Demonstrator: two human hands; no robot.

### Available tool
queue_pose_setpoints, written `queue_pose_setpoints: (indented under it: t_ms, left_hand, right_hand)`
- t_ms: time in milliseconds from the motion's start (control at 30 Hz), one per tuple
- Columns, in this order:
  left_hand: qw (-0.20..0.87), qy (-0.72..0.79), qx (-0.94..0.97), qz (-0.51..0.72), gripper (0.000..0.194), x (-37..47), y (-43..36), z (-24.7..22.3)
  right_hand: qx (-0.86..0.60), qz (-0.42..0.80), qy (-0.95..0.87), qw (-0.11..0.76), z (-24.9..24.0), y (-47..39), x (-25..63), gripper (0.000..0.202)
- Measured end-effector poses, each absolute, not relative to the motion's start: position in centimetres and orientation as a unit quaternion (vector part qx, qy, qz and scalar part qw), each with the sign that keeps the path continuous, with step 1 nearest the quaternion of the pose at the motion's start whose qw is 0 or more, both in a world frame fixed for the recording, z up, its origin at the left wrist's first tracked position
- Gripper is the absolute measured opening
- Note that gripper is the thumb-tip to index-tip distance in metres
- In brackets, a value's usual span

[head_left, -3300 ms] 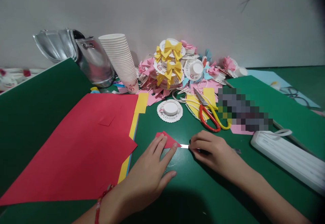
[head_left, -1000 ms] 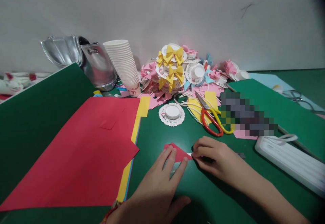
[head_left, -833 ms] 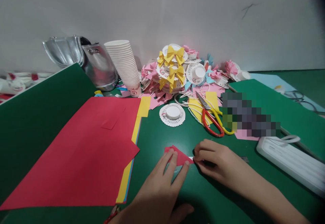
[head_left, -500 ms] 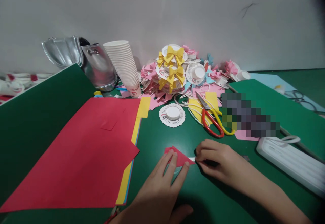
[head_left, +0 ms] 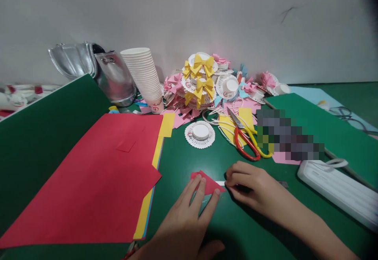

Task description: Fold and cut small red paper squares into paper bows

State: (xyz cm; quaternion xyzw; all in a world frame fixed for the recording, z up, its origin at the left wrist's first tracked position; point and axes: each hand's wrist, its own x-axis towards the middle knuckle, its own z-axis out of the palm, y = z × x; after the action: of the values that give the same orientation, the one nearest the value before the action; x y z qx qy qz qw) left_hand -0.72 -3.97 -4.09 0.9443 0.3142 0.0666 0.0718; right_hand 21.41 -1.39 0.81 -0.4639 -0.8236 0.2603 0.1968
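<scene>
A small folded piece of red paper (head_left: 209, 183) lies on the green tabletop. My left hand (head_left: 189, 209) rests flat over it, fingers spread, with the fingertips pressing the paper down. A narrow white strip (head_left: 220, 183) runs along the paper's right edge to my right hand (head_left: 248, 183). The fingers of that hand are pinched together on the strip's end; their tips are partly hidden. Beyond the hands sits a white paper-cup piece with a fringed rim (head_left: 200, 134). Scissors (head_left: 248, 138) with red and yellow handles lie behind my right hand.
Large red sheets (head_left: 88, 181) over yellow and blue ones cover the left. At the back stand a silver bag (head_left: 115, 79), stacked paper cups (head_left: 143, 79) and a pile of cup pieces with paper bows (head_left: 203, 81). A white ridged object (head_left: 339, 193) lies at right.
Slightly more of the white strip shows between the red paper and my right fingers. My right hand has shifted a little left; my left hand keeps its place on the paper.
</scene>
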Motion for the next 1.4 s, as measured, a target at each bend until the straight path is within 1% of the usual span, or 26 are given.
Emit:
queue_pose_setpoints:
  t_ms: [100,300,433,567,733,1033,1400]
  left_hand:
    - [0.068,0.316,0.944,0.065,0.089,-0.7,-4.0,-4.2]
    - [0.074,0.319,0.942,0.079,0.086,-0.7,-4.1,-4.2]
    - [0.083,0.307,0.945,0.082,0.08,-0.8,-3.9,-3.9]
    - [0.07,0.294,0.95,0.08,0.082,-0.8,-3.6,-3.4]
    - [0.073,0.293,0.951,0.062,0.08,-0.8,-3.6,-3.4]
    - [0.058,0.296,0.95,0.075,0.083,-0.7,-3.8,-3.8]
    - [0.057,0.295,0.95,0.089,0.086,-0.6,-3.8,-3.9]
  right_hand:
    - [-0.465,0.258,-0.823,0.2,0.9,-1.4,21.6,0.017]
    - [-0.455,0.233,-0.83,0.224,0.5,-1.3,20.8,0.015]
    - [-0.453,0.232,-0.832,0.22,0.5,-1.2,20.7,0.015]
    - [-0.457,0.231,-0.832,0.214,0.5,-1.2,21.1,0.016]
    - [-0.461,0.238,-0.827,0.217,0.4,-1.3,21.2,0.016]
    - [-0.459,0.229,-0.83,0.22,0.4,-1.0,20.5,0.015]
    - [-0.461,0.254,-0.818,0.23,0.1,-0.8,20.2,0.014]
